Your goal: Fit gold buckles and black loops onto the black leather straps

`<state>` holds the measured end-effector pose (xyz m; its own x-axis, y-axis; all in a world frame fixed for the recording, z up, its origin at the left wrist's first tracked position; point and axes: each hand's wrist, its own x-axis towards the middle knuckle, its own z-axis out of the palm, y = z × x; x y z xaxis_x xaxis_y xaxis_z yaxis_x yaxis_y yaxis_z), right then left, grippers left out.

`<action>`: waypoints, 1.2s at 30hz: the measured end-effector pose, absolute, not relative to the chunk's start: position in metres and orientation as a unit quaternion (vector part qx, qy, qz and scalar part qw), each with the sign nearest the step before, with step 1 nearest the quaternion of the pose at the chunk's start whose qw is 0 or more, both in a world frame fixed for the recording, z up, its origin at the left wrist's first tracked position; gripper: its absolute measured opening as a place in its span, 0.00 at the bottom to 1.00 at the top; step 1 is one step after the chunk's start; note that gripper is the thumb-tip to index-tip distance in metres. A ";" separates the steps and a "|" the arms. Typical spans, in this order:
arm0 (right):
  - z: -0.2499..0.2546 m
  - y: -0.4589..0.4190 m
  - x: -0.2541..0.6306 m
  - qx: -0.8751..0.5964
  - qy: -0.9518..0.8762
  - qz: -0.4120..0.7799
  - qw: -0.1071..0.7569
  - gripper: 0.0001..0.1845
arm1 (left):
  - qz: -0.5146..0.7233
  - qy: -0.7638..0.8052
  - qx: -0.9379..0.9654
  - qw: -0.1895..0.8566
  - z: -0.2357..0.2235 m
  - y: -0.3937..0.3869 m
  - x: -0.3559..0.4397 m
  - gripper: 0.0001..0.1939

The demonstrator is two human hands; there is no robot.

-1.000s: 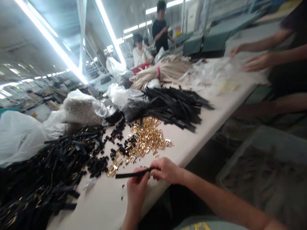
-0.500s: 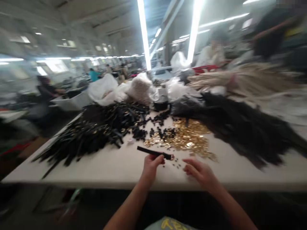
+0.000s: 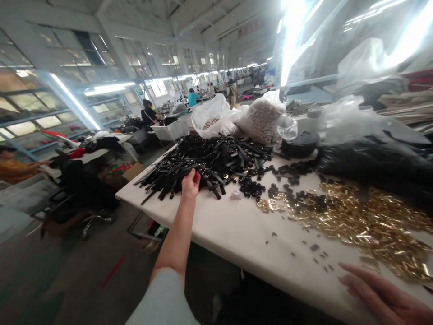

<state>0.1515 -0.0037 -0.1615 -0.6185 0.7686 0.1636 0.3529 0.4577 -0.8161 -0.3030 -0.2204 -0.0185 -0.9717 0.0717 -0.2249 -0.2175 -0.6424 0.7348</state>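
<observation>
My left hand (image 3: 190, 183) reaches far out to the near edge of a big pile of black straps (image 3: 219, 155) at the table's left end. Its fingers are curled on a black strap lying against the pile. Resting at the front edge of the white table (image 3: 243, 230), bottom right, my right hand (image 3: 382, 295) has its fingers stretched out and holds nothing. A wide spread of gold metal buckles (image 3: 372, 221) lies just beyond it, with a few small dark bits (image 3: 318, 253) on the bare table in between.
Small black plastic pieces (image 3: 253, 187) lie between the straps and the buckles. Behind stand white bags (image 3: 209, 115), a clear bag of beige parts (image 3: 262, 119), a black round tub (image 3: 299, 144) and a dark bag (image 3: 365, 158). A chair (image 3: 77, 194) and other workers are to the left.
My head has turned left. My left hand carried the black strap from in front of me out to the strap pile; my right hand stayed low by the buckles.
</observation>
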 end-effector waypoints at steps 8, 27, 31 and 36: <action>-0.107 -0.038 0.142 -0.318 -0.764 0.500 0.256 0.17 | 0.877 0.448 -0.060 0.162 -0.010 -0.209 -0.303 0.13; -0.104 0.111 0.236 -0.652 -0.726 0.016 0.217 0.11 | 0.583 0.636 0.301 0.407 -0.102 -0.148 -0.069 0.27; -0.102 0.106 0.245 -0.655 -0.703 0.042 0.273 0.11 | 0.557 0.644 0.313 0.421 -0.103 -0.150 -0.058 0.25; -0.097 0.080 0.253 -0.600 -0.608 0.283 0.435 0.12 | 0.558 0.621 0.325 0.444 -0.105 -0.144 -0.043 0.21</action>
<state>0.2527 0.0802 -0.0971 0.0990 0.9770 0.1888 0.4843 0.1184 -0.8668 -0.0433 -0.1445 -0.1046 -0.3952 0.8989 -0.1890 -0.0922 0.1659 0.9818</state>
